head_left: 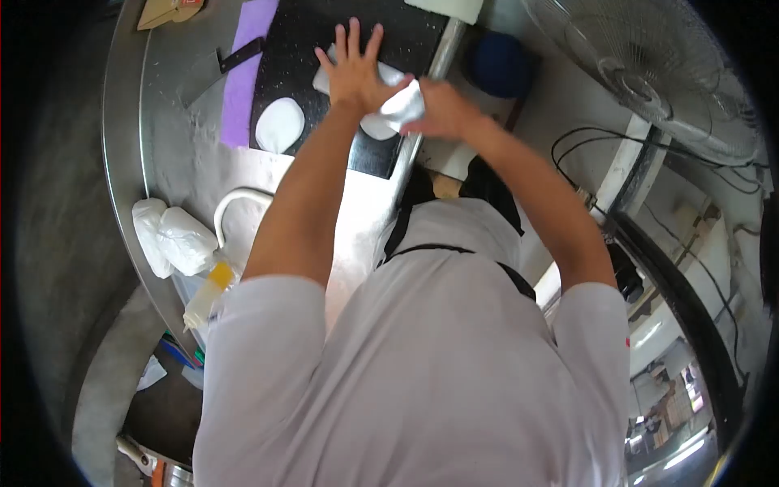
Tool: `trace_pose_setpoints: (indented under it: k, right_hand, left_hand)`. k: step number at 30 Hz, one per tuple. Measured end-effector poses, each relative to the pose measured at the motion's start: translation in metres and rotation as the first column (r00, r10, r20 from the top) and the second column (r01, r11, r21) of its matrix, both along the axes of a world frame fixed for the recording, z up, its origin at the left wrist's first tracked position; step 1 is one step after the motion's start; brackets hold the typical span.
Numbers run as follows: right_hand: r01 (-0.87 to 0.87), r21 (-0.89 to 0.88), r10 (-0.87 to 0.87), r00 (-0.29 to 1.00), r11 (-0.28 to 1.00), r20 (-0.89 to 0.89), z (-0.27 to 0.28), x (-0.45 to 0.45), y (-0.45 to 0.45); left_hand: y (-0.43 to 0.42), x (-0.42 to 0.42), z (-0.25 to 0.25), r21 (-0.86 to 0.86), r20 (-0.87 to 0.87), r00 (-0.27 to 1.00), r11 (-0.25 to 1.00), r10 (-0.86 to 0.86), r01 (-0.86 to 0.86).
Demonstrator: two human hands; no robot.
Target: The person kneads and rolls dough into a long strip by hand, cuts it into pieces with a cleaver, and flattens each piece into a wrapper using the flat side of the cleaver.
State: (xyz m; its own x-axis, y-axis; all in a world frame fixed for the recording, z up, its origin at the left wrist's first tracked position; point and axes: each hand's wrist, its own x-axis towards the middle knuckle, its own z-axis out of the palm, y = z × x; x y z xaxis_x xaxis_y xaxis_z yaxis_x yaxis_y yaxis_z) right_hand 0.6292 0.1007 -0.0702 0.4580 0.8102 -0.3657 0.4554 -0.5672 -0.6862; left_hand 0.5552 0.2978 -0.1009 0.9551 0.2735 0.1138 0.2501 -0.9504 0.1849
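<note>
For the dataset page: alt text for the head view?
A person's left hand, fingers spread, is over a black board; the right hand is at a bright pale piece between the hands. A white round piece lies on the board, near a purple cloth.

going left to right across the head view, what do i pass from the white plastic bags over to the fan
White plastic bags → purple strip → white round piece → left hand → right hand → fan
</note>
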Motion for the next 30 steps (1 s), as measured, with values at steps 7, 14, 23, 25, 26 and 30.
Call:
trace_pose_setpoints:
  k: [7, 14, 23, 25, 26, 30]
  right_hand:
    - [0.108, -0.052, -0.110, 0.993, 0.993, -0.038, 0.003, -0.025, -0.022]
    - [0.085, -0.003, -0.085, 0.995, 0.996, -0.055, -0.004, -0.019, -0.005]
    - [0.082, 0.140, -0.084, 0.996, 0.987, 0.009, -0.023, -0.009, -0.014]
    - [0.055, 0.105, -0.061, 0.997, 0.993, 0.054, -0.005, 0.017, 0.006]
    - [0.030, 0.065, -0.034, 0.997, 0.997, 0.068, 0.000, 0.015, 0.010]
    - [0.061, -0.049, -0.064, 0.996, 0.997, -0.058, 0.003, -0.038, -0.030]
  left_hand:
    - [-0.022, -0.009, 0.010, -0.079, -0.091, 0.987, 0.989, -0.133, 0.126]
    - [0.007, 0.016, 0.002, 0.047, -0.051, 0.988, 0.988, -0.148, 0.150]
    - [-0.004, 0.018, 0.006, 0.011, -0.045, 0.978, 0.978, -0.206, 0.206]
    - [0.015, 0.033, -0.009, -0.009, 0.093, 0.971, 0.975, -0.220, 0.222]
    - [0.019, 0.032, -0.011, 0.000, 0.101, 0.969, 0.974, -0.226, 0.227]
    - [-0.018, -0.016, 0.006, -0.019, -0.108, 0.957, 0.963, -0.268, 0.268]
